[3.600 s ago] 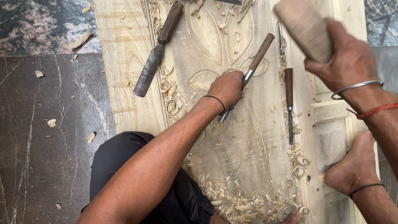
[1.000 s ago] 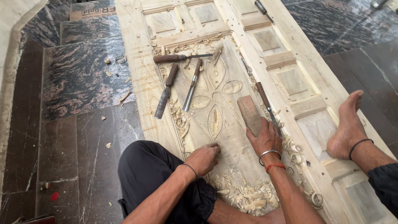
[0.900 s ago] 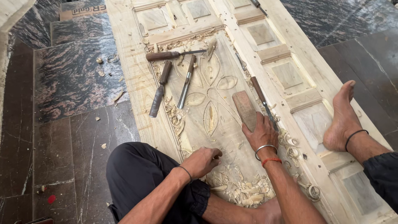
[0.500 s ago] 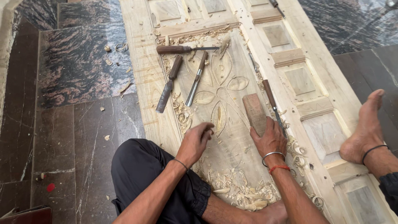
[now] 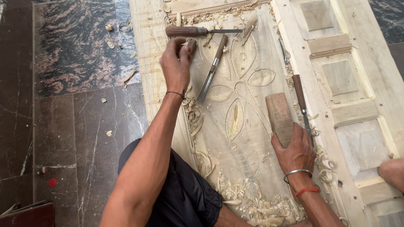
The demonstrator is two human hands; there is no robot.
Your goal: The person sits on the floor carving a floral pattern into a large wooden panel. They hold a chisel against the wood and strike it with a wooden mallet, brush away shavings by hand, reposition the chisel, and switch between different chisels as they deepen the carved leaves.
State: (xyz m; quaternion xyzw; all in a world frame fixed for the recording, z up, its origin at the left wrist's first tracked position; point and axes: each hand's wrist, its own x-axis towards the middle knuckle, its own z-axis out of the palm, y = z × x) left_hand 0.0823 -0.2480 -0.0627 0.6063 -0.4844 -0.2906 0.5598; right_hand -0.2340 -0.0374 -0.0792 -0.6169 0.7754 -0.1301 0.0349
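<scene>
I sit over a pale wooden door panel [image 5: 252,138] carved with leaf shapes. My left hand [image 5: 176,65] is stretched out to the panel's left edge, its fingers closed around the brown wooden handle of a chisel [image 5: 191,42]; the blade is hidden under the hand. My right hand [image 5: 296,151] rests on the panel and grips a blocky wooden mallet [image 5: 278,115], which lies flat on the wood. A metal bangle and a red thread circle that wrist.
Three more chisels lie on the panel: one crosswise at the top [image 5: 189,30], one slanted in the middle [image 5: 212,67], one by the mallet [image 5: 301,96]. Wood shavings [image 5: 252,206] pile near my knee. My foot [image 5: 391,172] rests at the right. Dark stone floor [image 5: 75,126] is at the left.
My left hand has moved from near my knee up to the leftmost chisel and closed on its handle. My right hand stays on the mallet. The view has moved closer to the panel.
</scene>
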